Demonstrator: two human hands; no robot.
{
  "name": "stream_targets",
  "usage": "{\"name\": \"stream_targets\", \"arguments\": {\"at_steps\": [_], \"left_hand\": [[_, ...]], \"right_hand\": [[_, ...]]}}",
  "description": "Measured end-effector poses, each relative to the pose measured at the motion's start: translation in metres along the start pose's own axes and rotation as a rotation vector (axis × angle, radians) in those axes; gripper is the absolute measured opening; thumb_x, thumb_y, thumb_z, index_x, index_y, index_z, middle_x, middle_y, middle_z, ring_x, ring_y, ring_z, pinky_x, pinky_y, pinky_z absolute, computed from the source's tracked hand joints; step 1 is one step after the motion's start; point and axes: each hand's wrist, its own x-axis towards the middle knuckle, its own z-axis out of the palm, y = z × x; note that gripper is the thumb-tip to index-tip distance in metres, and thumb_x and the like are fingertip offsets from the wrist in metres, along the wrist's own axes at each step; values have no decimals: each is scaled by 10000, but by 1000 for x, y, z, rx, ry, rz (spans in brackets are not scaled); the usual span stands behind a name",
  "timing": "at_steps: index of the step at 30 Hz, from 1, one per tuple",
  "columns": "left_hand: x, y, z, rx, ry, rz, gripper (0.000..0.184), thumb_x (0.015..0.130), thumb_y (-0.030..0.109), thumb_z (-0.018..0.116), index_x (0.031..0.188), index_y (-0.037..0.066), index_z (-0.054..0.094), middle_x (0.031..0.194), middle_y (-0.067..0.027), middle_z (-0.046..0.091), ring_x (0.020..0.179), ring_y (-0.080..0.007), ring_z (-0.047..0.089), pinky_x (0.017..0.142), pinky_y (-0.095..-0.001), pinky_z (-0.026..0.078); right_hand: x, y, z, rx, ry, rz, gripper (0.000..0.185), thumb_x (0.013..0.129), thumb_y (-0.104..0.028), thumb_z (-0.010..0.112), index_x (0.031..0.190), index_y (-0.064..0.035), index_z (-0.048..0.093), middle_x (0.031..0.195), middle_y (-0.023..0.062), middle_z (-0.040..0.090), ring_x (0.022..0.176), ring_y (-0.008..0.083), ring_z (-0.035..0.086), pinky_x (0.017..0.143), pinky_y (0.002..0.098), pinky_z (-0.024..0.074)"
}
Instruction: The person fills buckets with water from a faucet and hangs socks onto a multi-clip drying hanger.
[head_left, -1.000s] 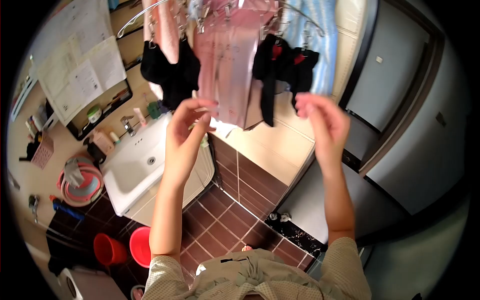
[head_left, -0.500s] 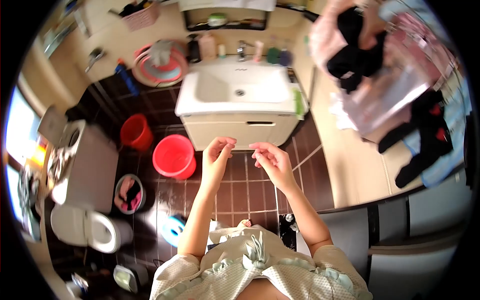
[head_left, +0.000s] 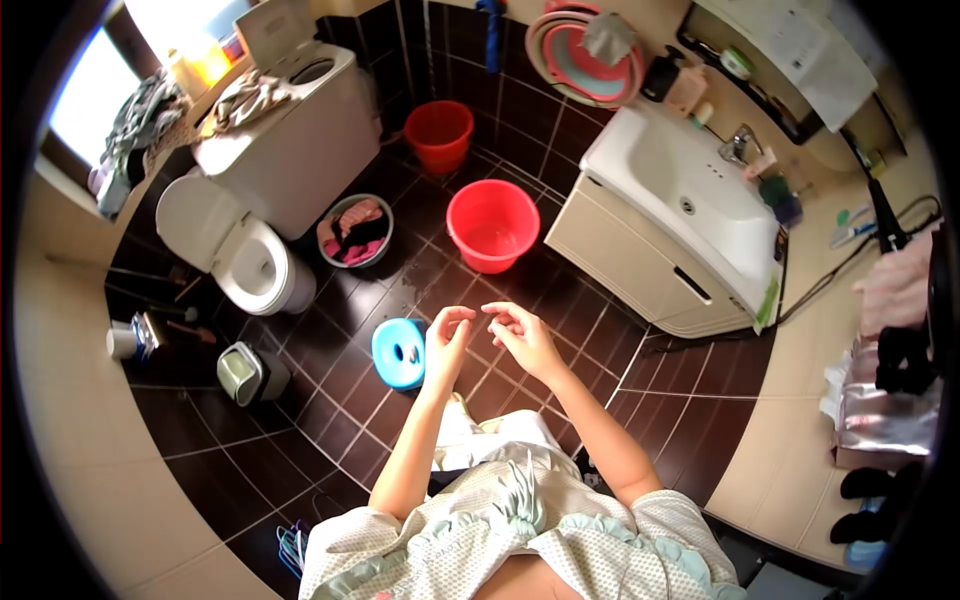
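Head view: the left hand (head_left: 447, 345) and the right hand (head_left: 525, 340) are raised in front of the torso, near each other but not touching. On both, the grip is loosely curled and not closed; no object is visible between thumb and fingers. The nearest item is the blue plastic stool (head_left: 384, 345), which stands on the tiled floor (head_left: 360, 408) and appears just beside the left hand, at a lower level. The pink-red bucket (head_left: 492, 262) stands upright beyond both hands; a darker red bucket (head_left: 440, 138) is behind it, and a round basin (head_left: 364, 264) containing garments is to its left. Possible faults, by judgement: a step toward the stool or the pink-red bucket could knock either over, since both stand close to the feet; the floor is glossy and, if wet, could cause a slip. Limits of view: the palms are turned away, and clothing and forearms cover most of the feet. A small detail near the stool's central hole cannot be identified. At the right edge, the black garments (head_left: 905, 360) are cut off, and their support is out of view.
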Motion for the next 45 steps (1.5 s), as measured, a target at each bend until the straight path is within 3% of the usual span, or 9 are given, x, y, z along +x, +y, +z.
{"name": "stream_targets", "arguments": {"at_steps": [5, 7, 12, 18, 23, 32, 39, 40, 45], "left_hand": [[5, -52, -90, 91, 242, -1, 149, 796, 26, 505, 928, 46, 571, 893, -40, 598, 831, -136, 549, 785, -266, 418], [-2, -66, -123, 110, 312, 2, 140, 815, 64, 491, 934, 78, 563, 917, 0, 590, 816, -92, 541, 662, -218, 423], [-23, -105, -182, 78, 577, -160, 134, 819, 93, 490, 930, 95, 564, 895, 10, 589, 788, -83, 533, 628, -207, 408], [-26, -171, -197, -145, 848, -335, 137, 834, 87, 469, 929, 105, 565, 889, 9, 578, 778, -86, 526, 624, -215, 412], [-33, -274, -181, -136, 858, -399, 136, 824, 76, 473, 923, 96, 564, 864, 13, 577, 719, -56, 515, 571, -194, 412], [-23, -441, -168, -231, 867, -689, 152, 809, 38, 481, 937, 71, 557, 792, -9, 567, 640, -69, 513, 510, -195, 407], [32, -529, -214, -328, 764, -857, 344, 765, -30, 428, 1084, 79, 498, 957, -45, 547, 708, -112, 542, 581, -264, 471], [40, -554, -223, -334, 746, -822, 355, 771, -30, 431, 1102, 83, 490, 975, -53, 537, 709, -115, 542, 582, -264, 474], [80, -613, -257, -409, 737, -896, 422, 779, -10, 489, 1178, 120, 446, 1046, -75, 484, 737, -144, 545, 603, -274, 492]], "right_hand": [[44, 42, 75, -59, -168, 106, 287, 823, -53, 526, 1110, -51, 520, 806, 21, 536, 637, 57, 520, 609, 190, 451], [55, 55, 101, -71, -219, 173, 293, 819, -54, 522, 1112, -55, 519, 782, 20, 543, 641, 65, 532, 613, 205, 462], [76, 110, 145, -212, -391, 243, 294, 816, -42, 517, 1110, -59, 522, 760, 15, 547, 636, 64, 536, 609, 204, 466], [91, 176, 167, -355, -565, 296, 296, 810, -32, 510, 1105, -51, 525, 742, 28, 573, 635, 70, 550, 615, 206, 468], [111, 264, 178, -430, -657, 302, 297, 783, -59, 489, 1074, -54, 549, 699, 42, 588, 615, 79, 539, 613, 229, 460], [146, 407, 197, -641, -673, 394, 277, 762, -219, 536, 1031, -178, 585, 609, 26, 576, 604, 103, 570, 591, 271, 449], [169, 556, 207, -728, -680, 197, 384, 722, -52, 519, 1099, -126, 520, 915, 90, 559, 721, 186, 572, 701, 314, 470], [176, 566, 211, -736, -712, 252, 427, 692, -31, 517, 1110, -117, 496, 977, 136, 531, 782, 285, 575, 714, 373, 465], [205, 613, 232, -917, -798, 58, 577, 686, 2, 530, 1213, -213, 435, 1163, 146, 433, 973, 322, 527, 789, 397, 465]]}}
